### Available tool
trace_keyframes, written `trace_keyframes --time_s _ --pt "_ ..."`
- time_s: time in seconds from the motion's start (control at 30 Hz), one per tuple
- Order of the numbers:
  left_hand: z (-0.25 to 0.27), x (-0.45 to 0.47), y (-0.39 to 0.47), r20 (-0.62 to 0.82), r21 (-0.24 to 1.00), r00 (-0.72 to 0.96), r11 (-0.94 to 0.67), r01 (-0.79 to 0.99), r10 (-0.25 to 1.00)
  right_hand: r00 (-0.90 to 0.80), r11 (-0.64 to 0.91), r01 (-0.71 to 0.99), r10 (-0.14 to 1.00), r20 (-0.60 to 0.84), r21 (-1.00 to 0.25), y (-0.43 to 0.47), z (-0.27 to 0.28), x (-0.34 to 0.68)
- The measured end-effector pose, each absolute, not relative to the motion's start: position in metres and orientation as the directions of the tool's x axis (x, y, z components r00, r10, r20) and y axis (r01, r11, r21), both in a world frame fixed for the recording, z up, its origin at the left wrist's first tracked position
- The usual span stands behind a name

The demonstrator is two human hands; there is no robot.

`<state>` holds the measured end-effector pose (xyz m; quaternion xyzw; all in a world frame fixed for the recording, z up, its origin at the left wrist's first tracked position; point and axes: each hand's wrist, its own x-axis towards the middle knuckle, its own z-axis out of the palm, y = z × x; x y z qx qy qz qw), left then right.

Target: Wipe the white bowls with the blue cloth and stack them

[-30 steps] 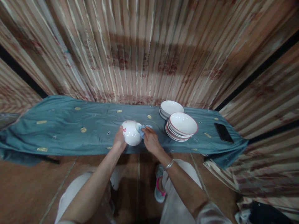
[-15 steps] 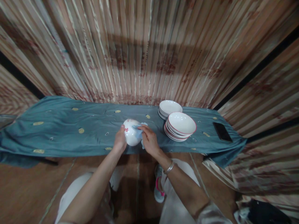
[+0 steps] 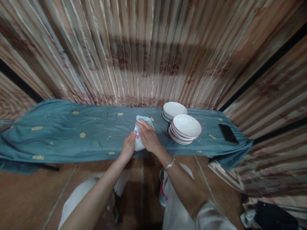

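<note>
A white bowl (image 3: 139, 146) with red marks on its outside is held above the near edge of the cloth-covered table. My left hand (image 3: 129, 143) grips its left side, thumb up. A light blue cloth (image 3: 143, 118) lies over the bowl's far part. My right hand (image 3: 149, 138) presses this cloth onto the bowl, fingers pointing away from me; its palm and the cloth hide much of the bowl. To the right stands a stack of white bowls with red rims (image 3: 187, 126).
Behind that stack is another pile of white dishes (image 3: 174, 109). A black phone (image 3: 227, 133) lies near the right end of the teal tablecloth (image 3: 59, 134). Patterned curtains (image 3: 148, 57) hang behind the table, and dark poles (image 3: 261, 67) slant at both sides.
My right hand has moved the cloth from the bowl's right side over its top and far part. The bowl has turned and shifted slightly right, with my left hand still holding it.
</note>
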<state>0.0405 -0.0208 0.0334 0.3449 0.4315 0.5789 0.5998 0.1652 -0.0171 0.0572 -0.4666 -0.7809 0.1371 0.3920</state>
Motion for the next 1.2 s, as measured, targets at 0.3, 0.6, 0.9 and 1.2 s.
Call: trace_keyframes --time_s 0.3,0.6,0.9,1.2 --pt "0.017 0.031 -0.019 -0.043 0.948 0.033 0.051 -0.315 0.999 -0.018 0.319 0.475 0.936 0.353 -0.820 0.028 0.038 0.176" --pt "0.032 0.031 -0.022 -0.153 0.902 -0.008 0.136 -0.409 0.988 0.107 0.057 0.051 0.992 0.062 -0.997 0.050 0.009 0.186" --pt "0.058 0.022 -0.013 -0.446 0.713 -0.115 0.275 -0.645 0.888 0.185 -0.069 -0.035 0.980 -0.074 -0.997 0.042 -0.009 0.169" --pt "0.080 0.015 -0.006 -0.538 0.533 -0.144 0.203 -0.822 0.830 0.265 -0.108 -0.045 0.957 -0.116 -0.993 0.026 -0.015 0.147"
